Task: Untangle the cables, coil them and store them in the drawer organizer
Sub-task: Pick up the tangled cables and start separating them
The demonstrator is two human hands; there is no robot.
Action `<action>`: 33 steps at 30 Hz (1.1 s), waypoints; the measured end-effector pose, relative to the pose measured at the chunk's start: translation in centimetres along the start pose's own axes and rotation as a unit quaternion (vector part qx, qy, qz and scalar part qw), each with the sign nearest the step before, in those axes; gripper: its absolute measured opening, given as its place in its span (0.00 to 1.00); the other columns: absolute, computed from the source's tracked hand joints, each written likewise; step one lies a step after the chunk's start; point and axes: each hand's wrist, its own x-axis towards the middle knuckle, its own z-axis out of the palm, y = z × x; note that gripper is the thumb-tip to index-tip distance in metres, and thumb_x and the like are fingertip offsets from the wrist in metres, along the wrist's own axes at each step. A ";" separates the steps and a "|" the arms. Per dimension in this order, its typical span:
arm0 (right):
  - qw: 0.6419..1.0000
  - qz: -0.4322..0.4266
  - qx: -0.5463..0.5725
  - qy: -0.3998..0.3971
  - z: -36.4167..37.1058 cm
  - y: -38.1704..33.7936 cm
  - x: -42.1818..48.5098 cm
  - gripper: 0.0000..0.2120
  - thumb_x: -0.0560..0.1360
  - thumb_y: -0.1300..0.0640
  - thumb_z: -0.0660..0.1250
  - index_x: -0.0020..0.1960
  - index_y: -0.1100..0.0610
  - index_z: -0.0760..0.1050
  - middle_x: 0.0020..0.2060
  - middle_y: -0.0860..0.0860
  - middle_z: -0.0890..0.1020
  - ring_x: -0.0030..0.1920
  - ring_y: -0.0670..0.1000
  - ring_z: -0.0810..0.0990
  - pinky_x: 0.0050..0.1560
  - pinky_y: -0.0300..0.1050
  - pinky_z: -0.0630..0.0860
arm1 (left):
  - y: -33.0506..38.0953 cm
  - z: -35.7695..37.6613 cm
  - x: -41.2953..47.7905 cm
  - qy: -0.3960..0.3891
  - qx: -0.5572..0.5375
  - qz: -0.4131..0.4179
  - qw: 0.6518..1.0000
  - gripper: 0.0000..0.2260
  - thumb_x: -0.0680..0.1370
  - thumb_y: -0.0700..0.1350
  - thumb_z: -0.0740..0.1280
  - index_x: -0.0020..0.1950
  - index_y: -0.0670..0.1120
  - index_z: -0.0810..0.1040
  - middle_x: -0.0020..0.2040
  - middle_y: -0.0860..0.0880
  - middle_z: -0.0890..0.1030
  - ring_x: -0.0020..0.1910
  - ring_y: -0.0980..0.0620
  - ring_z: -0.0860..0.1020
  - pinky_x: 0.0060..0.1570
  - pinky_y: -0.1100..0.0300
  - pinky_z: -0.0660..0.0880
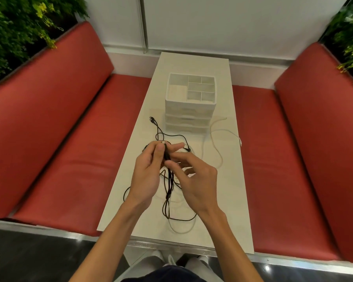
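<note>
The left hand pinched the black cables by a plug end, and the right hand pinched the same bundle just beside it. Loops trailed toward six o'clock, so a hard pull might tighten the tangle. The drawer organizer stood at twelve o'clock and the white cable lay at two.

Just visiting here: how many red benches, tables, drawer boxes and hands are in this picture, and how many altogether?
Red benches: 2, left bench, right bench
Table: 1
Drawer organizer: 1
Hands: 2, left hand, right hand
Cables: too tangled to count
Total: 6, cables aside
</note>
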 end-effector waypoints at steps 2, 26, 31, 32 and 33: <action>0.992 0.076 0.096 -0.018 -0.4 -0.6 -0.2 0.06 0.84 0.51 0.71 0.59 0.47 0.85 0.50 0.42 0.89 0.52 0.50 0.88 0.51 0.56 0.84 | 0.4 -0.5 0.3 -0.002 -0.042 -0.009 0.999 0.16 0.90 0.49 0.55 0.54 0.40 0.75 0.59 0.40 0.87 0.61 0.39 0.84 0.66 0.42 0.77; 0.933 -0.128 -0.232 -0.245 5.5 3.1 -5.1 0.10 0.89 0.44 0.55 0.66 0.43 0.71 0.42 0.44 0.71 0.38 0.53 0.73 0.34 0.52 0.75 | -0.1 -4.7 -0.4 -0.052 0.182 -0.024 0.982 0.19 0.89 0.54 0.52 0.49 0.44 0.74 0.32 0.58 0.65 0.31 0.58 0.62 0.31 0.65 0.63; 0.920 -0.131 -0.251 -0.271 6.9 4.3 -5.5 0.16 0.87 0.40 0.50 0.59 0.44 0.75 0.47 0.47 0.81 0.38 0.57 0.79 0.34 0.56 0.77 | -1.1 -5.2 -1.6 -0.112 0.284 -0.014 0.952 0.20 0.89 0.57 0.51 0.40 0.50 0.65 0.34 0.57 0.66 0.34 0.58 0.65 0.36 0.65 0.65; 0.922 -0.131 -0.245 -0.269 6.9 4.4 -5.7 0.14 0.87 0.41 0.50 0.59 0.43 0.73 0.46 0.47 0.81 0.37 0.56 0.79 0.33 0.56 0.77 | -1.2 -5.4 -1.7 -0.109 0.270 -0.021 0.956 0.20 0.89 0.57 0.51 0.41 0.50 0.65 0.35 0.56 0.66 0.33 0.58 0.64 0.35 0.66 0.64; 0.925 -0.131 -0.238 -0.265 7.0 4.5 -5.8 0.11 0.87 0.41 0.51 0.60 0.42 0.71 0.44 0.47 0.80 0.36 0.56 0.78 0.32 0.56 0.77 | -1.4 -5.5 -1.8 -0.105 0.254 -0.027 0.961 0.19 0.89 0.57 0.51 0.41 0.49 0.64 0.34 0.56 0.65 0.33 0.58 0.63 0.35 0.66 0.63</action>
